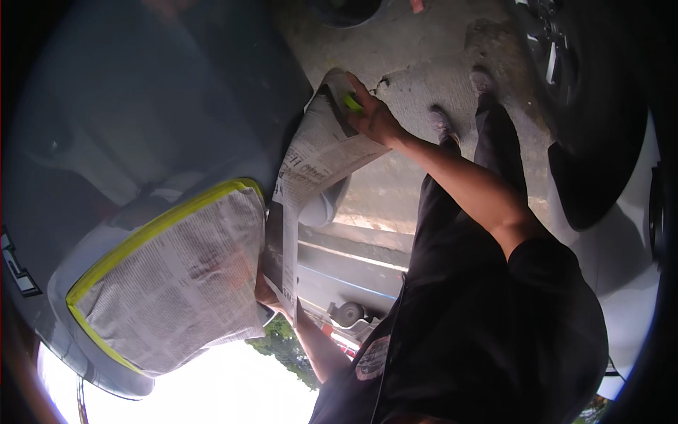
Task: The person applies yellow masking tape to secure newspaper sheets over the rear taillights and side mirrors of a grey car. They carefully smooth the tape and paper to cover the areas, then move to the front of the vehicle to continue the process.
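Newspaper sheet (314,152), one, stretched between right hand (376,124) and left hand (270,295), each gripping an edge; taped paper panel (176,283) lay beside the left, concrete floor (417,63) beyond the right.

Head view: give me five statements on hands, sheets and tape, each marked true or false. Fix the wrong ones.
1. The right hand holds the loose sheet. True.
2. Only one hand is at the loose sheet. False: the left hand is at its lower end, partly hidden.
3. The fixed sheet is edged with tape. True.
4. That tape is red. False: it is yellow-green.
5. The loose sheet is blank. False: it is printed newspaper.
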Motion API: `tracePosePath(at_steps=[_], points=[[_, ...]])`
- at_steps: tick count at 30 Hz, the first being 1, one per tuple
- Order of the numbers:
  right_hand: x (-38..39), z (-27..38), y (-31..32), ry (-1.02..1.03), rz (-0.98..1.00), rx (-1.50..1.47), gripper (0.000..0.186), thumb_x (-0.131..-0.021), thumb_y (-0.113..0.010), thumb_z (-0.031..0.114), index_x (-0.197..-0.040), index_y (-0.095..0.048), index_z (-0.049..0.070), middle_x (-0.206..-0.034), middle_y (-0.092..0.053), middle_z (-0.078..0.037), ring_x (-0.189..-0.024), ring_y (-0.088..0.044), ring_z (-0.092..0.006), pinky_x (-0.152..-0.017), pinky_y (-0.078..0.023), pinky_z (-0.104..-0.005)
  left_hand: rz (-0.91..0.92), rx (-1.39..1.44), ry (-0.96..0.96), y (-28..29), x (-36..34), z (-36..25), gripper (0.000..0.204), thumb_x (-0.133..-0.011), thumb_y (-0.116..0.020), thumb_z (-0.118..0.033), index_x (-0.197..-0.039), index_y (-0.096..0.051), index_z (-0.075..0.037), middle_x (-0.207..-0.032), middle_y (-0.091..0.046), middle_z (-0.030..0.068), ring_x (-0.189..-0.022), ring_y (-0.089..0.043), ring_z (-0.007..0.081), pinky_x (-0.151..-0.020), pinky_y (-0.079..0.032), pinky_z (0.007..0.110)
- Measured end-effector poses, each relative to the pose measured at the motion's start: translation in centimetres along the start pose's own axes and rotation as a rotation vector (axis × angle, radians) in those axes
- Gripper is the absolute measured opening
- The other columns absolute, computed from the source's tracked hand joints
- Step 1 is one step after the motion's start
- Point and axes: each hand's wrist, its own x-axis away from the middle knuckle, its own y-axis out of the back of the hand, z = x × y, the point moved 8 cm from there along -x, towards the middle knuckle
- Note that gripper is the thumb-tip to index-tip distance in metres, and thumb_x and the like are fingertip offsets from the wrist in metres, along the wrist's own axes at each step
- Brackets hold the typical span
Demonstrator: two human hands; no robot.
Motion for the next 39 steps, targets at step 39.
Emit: tracePosePath(at_steps=[39], points=[[-18.5,-16.7,-3.6,0.257,-0.273,-1.138,0.127,-0.070,-0.078,-0.003,-0.174,-0.010,0.022,-0.137,-0.065,-0.016,-0.105,-0.062,-0.0213,-0.098,-0.050,-0.0372,-0.186,-0.421,-0.233,0.7,-1.9,-2.6,0.050,-0.112,-0.056,-0.039,-0.080,-0.056,-0.001,-0.057,-0.059,0.0049,-0.053,-0.059,0.0171,-0.061,-0.049,0.035]])
